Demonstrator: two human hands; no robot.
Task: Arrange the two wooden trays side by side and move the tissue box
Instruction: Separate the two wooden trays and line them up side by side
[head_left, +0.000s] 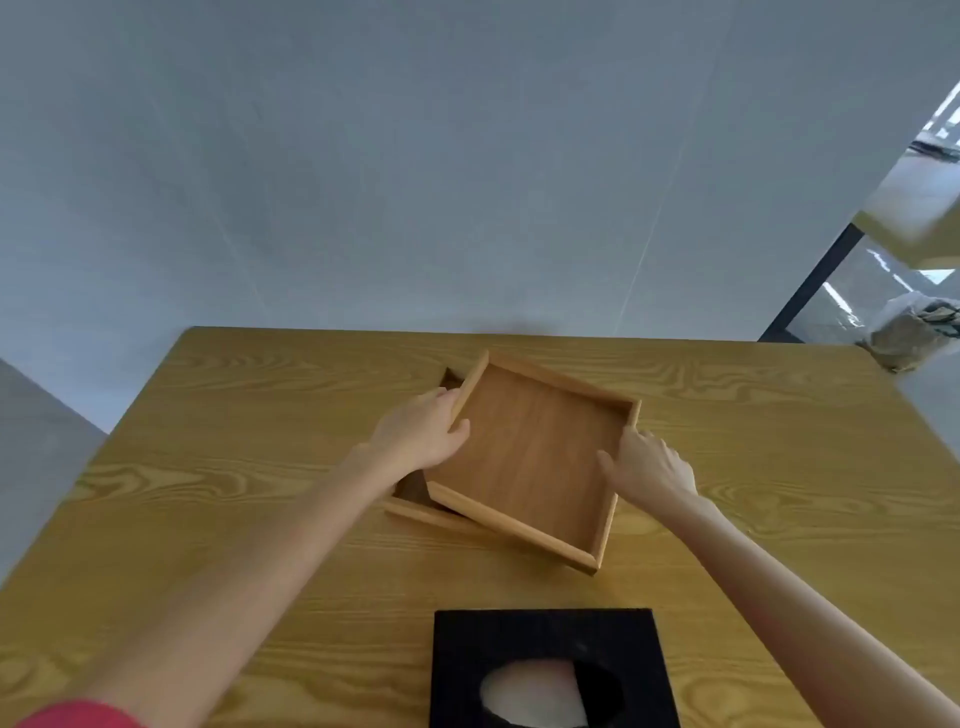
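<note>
A square wooden tray (535, 457) is held tilted and turned above a second wooden tray (415, 512), of which only the left corner and front rim show beneath it. My left hand (421, 434) grips the upper tray's left rim, thumb inside. My right hand (649, 467) grips its right rim. A black tissue box (457, 670) with a white tissue in its oval opening stands at the table's near edge, in front of the trays.
The wooden table (234, 467) stands against a grey wall. A black metal frame (810, 280) and a bundled bag (914, 332) lie beyond the table's far right corner.
</note>
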